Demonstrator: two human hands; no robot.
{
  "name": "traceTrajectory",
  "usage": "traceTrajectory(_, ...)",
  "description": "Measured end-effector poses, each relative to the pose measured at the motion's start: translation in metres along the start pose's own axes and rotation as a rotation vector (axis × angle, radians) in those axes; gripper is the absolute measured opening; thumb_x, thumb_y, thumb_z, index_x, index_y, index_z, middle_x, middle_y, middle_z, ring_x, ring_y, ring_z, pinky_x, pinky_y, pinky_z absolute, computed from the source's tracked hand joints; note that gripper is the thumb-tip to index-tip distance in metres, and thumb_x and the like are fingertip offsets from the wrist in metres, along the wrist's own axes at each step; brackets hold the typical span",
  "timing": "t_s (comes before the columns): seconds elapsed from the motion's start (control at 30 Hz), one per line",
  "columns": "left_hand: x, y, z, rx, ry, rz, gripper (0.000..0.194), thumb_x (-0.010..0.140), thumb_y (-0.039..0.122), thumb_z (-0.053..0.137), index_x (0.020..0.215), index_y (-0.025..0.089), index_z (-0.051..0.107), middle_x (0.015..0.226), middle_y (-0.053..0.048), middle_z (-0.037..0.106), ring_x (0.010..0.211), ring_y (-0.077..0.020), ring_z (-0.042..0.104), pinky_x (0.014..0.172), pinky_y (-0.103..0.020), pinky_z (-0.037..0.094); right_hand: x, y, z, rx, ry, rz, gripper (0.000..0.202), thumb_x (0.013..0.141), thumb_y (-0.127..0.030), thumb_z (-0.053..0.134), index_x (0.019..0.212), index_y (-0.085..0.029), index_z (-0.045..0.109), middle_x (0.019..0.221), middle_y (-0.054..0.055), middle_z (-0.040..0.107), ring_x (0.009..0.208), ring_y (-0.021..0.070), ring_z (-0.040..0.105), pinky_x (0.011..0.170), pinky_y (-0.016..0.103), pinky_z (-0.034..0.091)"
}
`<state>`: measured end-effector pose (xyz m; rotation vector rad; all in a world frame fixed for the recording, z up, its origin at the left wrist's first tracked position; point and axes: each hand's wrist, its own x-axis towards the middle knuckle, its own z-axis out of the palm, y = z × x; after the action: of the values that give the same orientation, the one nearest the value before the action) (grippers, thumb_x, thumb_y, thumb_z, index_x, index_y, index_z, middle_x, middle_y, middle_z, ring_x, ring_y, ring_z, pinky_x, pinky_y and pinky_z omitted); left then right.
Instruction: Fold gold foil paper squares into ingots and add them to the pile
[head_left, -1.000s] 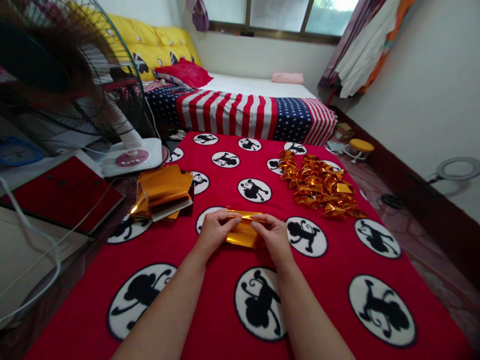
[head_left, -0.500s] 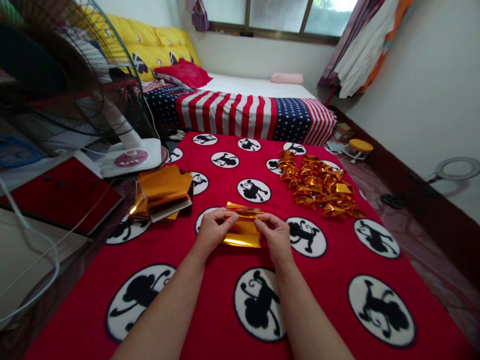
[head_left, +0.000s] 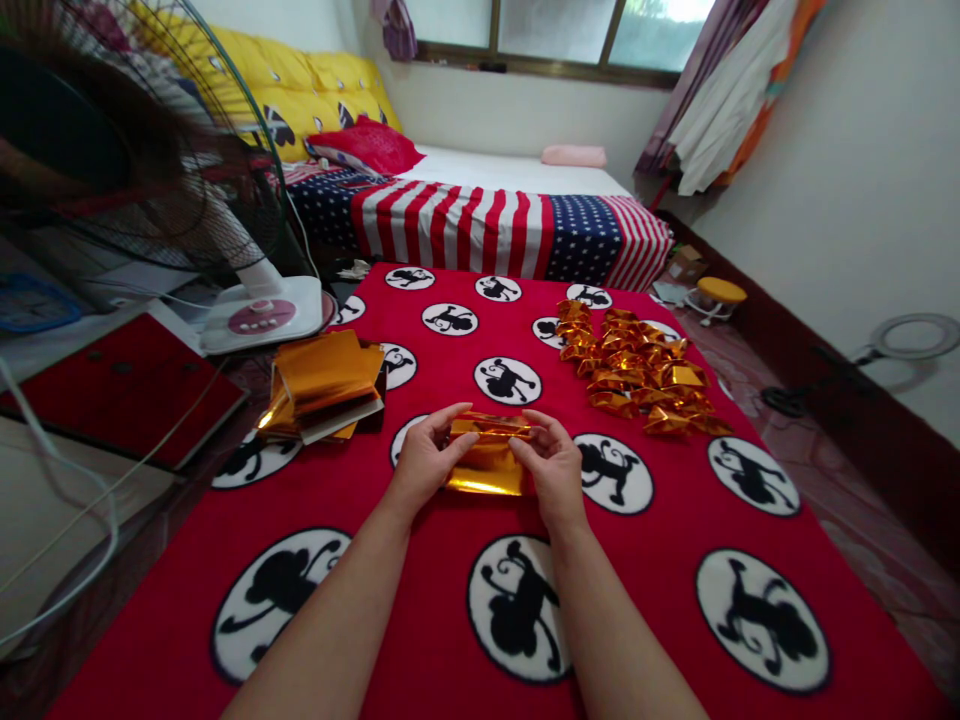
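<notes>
A sheet of shiny gold foil paper (head_left: 487,468) lies on the red cloth between my hands, its far part folded over. My left hand (head_left: 433,450) grips the fold at its left end, thumb on the near side and fingers at the far edge. At the right end, my right hand (head_left: 553,460) holds the same fold between thumb and fingers. To the left is a stack of gold foil sheets (head_left: 326,375). Over on the right lies a pile of folded gold foil pieces (head_left: 637,370).
The red cloth (head_left: 637,590) with monkey-print circles covers the surface before me. An electric fan (head_left: 262,310) stands at the left, beside a dark red board (head_left: 127,385). Beyond the cloth is a bed (head_left: 480,225); a yellow-topped stool (head_left: 720,292) stands at right.
The far flap of the foil sheet has come down towards me. The fingers of both hands have risen and spread over its far edge, while the thumbs stay on the near side.
</notes>
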<state>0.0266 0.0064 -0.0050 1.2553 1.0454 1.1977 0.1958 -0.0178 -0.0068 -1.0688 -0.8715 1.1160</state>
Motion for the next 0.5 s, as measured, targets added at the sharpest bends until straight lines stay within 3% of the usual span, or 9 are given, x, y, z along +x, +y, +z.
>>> traceTrajectory(0.13, 0.0007, -0.0004, -0.0009, 0.008, 0.042, -0.015, 0.043, 0.069, 0.033, 0.078, 0.107, 0.013, 0.070, 0.101, -0.010, 0.076, 0.089, -0.0220, 0.072, 0.079, -0.029, 0.057, 0.0012, 0.0003, -0.0007, 0.003, -0.005, 0.025, 0.036, 0.065, -0.025, 0.081, 0.099, -0.020, 0.068, 0.092, 0.004, 0.073, 0.084, 0.0181, 0.068, 0.076, 0.029, 0.054)
traceTrajectory(0.3, 0.0015, -0.0005, -0.0002, -0.013, 0.067, -0.016, 0.032, 0.066, 0.029, 0.079, 0.093, 0.013, 0.072, 0.086, -0.007, 0.076, 0.077, -0.0187, 0.071, 0.071, -0.026, 0.055, 0.0017, 0.0007, -0.0012, -0.021, 0.017, 0.032, 0.032, 0.064, -0.025, 0.082, 0.094, -0.020, 0.070, 0.086, 0.002, 0.073, 0.079, 0.0172, 0.068, 0.073, 0.028, 0.053)
traceTrajectory(0.5, 0.0011, -0.0050, -0.0011, 0.058, 0.080, 0.061, 0.024, 0.069, 0.025, 0.076, 0.091, 0.016, 0.072, 0.088, -0.005, 0.074, 0.078, -0.0159, 0.069, 0.072, -0.023, 0.053, -0.0002, 0.0004, -0.0005, -0.023, 0.029, 0.028, 0.024, 0.065, -0.027, 0.082, 0.085, -0.019, 0.070, 0.080, 0.002, 0.072, 0.072, 0.0158, 0.066, 0.067, 0.026, 0.053)
